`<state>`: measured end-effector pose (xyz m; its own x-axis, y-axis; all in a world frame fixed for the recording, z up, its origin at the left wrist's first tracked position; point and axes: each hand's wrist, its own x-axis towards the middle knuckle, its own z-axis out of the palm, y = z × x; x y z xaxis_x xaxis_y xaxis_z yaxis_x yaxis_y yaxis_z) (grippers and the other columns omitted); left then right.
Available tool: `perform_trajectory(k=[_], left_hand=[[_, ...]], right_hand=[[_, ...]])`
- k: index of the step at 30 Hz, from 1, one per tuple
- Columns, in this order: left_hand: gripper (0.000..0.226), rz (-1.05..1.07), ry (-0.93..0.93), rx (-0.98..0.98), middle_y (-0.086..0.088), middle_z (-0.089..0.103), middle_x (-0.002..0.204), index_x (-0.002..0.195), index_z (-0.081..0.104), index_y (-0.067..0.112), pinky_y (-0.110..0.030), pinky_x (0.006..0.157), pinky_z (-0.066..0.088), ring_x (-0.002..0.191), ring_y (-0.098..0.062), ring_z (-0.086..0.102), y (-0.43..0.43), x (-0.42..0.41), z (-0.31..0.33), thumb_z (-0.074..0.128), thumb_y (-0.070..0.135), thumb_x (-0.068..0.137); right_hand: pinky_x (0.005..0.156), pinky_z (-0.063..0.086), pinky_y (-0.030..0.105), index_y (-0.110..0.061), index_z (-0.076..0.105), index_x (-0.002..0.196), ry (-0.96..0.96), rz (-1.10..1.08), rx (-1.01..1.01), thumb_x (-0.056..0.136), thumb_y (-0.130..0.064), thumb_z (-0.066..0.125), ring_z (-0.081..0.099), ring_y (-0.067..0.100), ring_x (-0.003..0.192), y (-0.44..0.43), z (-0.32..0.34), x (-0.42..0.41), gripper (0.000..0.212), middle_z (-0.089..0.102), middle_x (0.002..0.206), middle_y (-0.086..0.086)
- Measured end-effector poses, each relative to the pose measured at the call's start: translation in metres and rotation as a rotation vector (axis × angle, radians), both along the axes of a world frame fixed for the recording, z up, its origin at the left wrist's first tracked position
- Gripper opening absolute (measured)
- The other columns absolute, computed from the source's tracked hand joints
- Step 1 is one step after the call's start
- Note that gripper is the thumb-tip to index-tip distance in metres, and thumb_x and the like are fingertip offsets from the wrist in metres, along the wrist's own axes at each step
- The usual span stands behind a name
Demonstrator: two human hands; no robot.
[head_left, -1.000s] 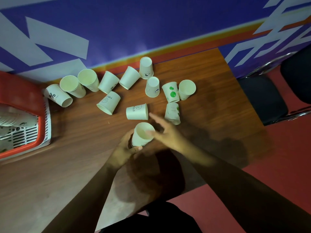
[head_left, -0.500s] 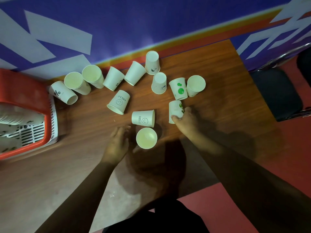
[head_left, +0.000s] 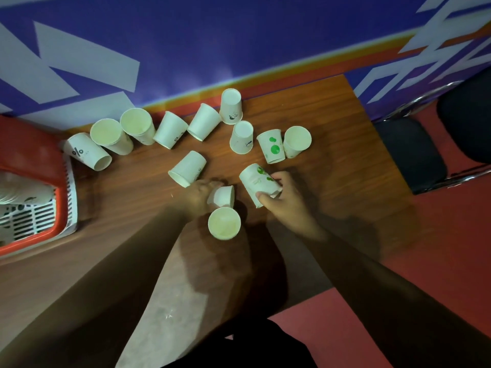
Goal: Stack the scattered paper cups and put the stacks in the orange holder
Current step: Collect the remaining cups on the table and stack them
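Several white paper cups lie scattered on the brown table [head_left: 332, 160]. One upright cup [head_left: 224, 223] stands near the front, between my hands. My left hand [head_left: 198, 193] grips a cup lying on its side [head_left: 223, 196] just behind it. My right hand [head_left: 281, 197] holds a green-spotted cup [head_left: 257, 181], tilted and lifted a little. A single cup [head_left: 187, 168] lies just left of my left hand. The orange holder [head_left: 32, 166] at the left edge has stacked cups [head_left: 24, 193] lying in it.
A row of cups [head_left: 170, 128] runs along the blue wall [head_left: 212, 38], some upright, some upside down. A dark chair [head_left: 414, 152] stands right of the table. The red floor [head_left: 438, 248] lies beyond the table's right edge.
My right hand has picked up the green-spotted cup and tilted it. My left hand has moved right and taken hold of the cup lying on its side. The upright cup stayed put.
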<state>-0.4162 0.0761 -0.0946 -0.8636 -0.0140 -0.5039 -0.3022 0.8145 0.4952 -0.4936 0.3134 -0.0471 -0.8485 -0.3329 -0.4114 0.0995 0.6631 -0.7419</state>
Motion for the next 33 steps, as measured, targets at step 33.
perform_trajectory(k=[33], left_hand=[[0.072,0.337,0.391,0.489,0.006,0.047,0.128,0.141,0.040,0.030,-0.016,0.106,0.036,0.126,-0.004,0.045,0.056,0.098,0.039,0.076,0.030,0.078]], right_hand=[[0.106,0.023,0.019,-0.021,0.042,0.146,0.256,0.453,0.200,0.088,-0.037,0.067,0.033,0.013,0.141,0.023,0.007,0.022,0.065,0.034,0.154,-0.006]])
